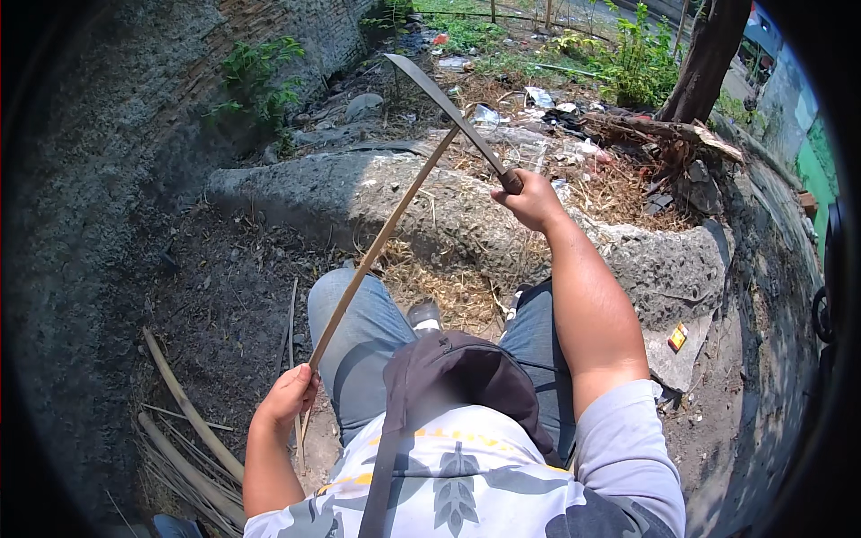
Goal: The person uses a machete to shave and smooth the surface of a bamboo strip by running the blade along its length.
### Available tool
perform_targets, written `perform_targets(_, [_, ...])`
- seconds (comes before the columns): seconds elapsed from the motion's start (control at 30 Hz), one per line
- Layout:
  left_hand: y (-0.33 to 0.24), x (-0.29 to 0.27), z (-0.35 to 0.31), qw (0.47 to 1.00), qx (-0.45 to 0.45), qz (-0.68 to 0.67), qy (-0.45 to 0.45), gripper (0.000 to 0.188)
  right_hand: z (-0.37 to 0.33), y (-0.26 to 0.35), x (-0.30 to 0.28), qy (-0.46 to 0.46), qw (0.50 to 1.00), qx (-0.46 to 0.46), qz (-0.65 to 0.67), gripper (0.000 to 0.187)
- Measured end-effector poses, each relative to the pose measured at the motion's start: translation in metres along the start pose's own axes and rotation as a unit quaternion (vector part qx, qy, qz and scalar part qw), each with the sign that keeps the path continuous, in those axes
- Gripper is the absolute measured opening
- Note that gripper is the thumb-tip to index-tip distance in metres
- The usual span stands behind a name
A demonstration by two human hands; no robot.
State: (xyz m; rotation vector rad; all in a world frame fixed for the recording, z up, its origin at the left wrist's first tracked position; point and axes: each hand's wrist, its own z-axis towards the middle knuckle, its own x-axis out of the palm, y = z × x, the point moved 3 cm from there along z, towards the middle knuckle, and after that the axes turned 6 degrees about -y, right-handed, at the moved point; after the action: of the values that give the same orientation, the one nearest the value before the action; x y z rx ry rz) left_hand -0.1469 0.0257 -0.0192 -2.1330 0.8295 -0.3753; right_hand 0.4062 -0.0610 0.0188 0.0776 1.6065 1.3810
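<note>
My right hand (533,201) is closed round the dark handle of a machete (439,97), its long blade pointing up and to the left, away from me. In my left hand (289,394) is the near end of a long, thin wooden strip (386,233), possibly split bamboo. The strip slants up to the right, and its far end meets the blade about midway along; whether the edge bites into it I cannot tell. Both hands are out in front of my seated body, the left one low beside my knee, the right one farther off.
A concrete ledge (377,193) crosses in front of my knees. Curved bamboo pieces (193,408) lie at lower left, near a rough wall (117,134). A tree trunk (706,63) stands at far right, with litter and dry grass around. A small yellow packet (677,337) rests at right.
</note>
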Motion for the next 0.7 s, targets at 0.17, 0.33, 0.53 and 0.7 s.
perform_targets(0.17, [-0.005,0.007,0.008,0.972,0.166,0.142,-0.083,0.05,-0.001,0.002,-0.001,-0.004,1.0,-0.012,0.028,0.042])
perform_targets(0.33, [-0.006,0.006,0.011,0.975,0.145,0.138,-0.097,0.051,-0.003,0.005,0.001,-0.01,0.999,-0.045,0.015,0.04])
perform_targets(0.53, [-0.003,0.0,0.013,0.972,0.158,0.119,-0.124,0.052,-0.012,0.025,-0.003,-0.002,0.995,-0.079,-0.055,0.036])
perform_targets(0.7, [0.0,-0.001,0.016,0.974,0.16,0.103,-0.124,0.051,-0.019,0.039,0.005,-0.014,0.98,-0.146,-0.134,0.034])
